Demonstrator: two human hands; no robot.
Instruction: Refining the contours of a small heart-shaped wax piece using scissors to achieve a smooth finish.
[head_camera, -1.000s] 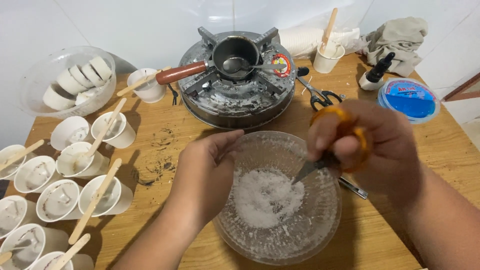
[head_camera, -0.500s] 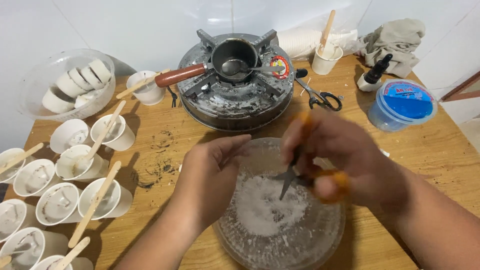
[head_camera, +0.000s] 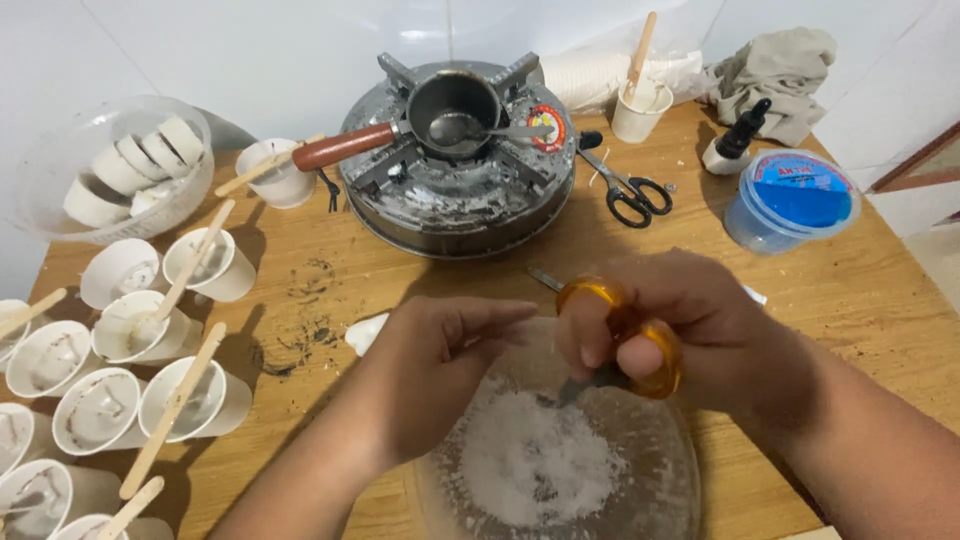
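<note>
Gripping tool: right hand (head_camera: 680, 325) is closed around orange-handled scissors (head_camera: 625, 335), fingers curled through the loops, blade tips pointing down into the white powder (head_camera: 535, 460)
Steadying hand: left hand (head_camera: 435, 365) rests on the near-left rim of the clear glass bowl (head_camera: 670, 470), fingers together and slightly bent, holding nothing that can be made out
Bowl: sits at 6 o'clock on the wooden table (head_camera: 850, 320), the powder heaped at its middle
Stove: a round gas burner (head_camera: 455, 180) stands at 12 o'clock, a small dark saucepan (head_camera: 455, 105) with a reddish handle on top, a spoon (head_camera: 500, 130) lying in it
Cups: white paper cups (head_camera: 100, 410) with wooden sticks (head_camera: 170, 410) crowd the edge from 8 to 9 o'clock, pale filling inside
Far left: at 10 o'clock a clear bowl (head_camera: 40, 165) holds stacked white cups
Right side: black-handled scissors (head_camera: 630, 195) lie at 1 o'clock; a dropper bottle (head_camera: 735, 145), a blue-lidded tub (head_camera: 790, 200) and a crumpled grey cloth (head_camera: 780, 65) sit towards 2 o'clock
Table mark: dark specks are scattered on the wood at 9 o'clock, beside the left hand
</note>
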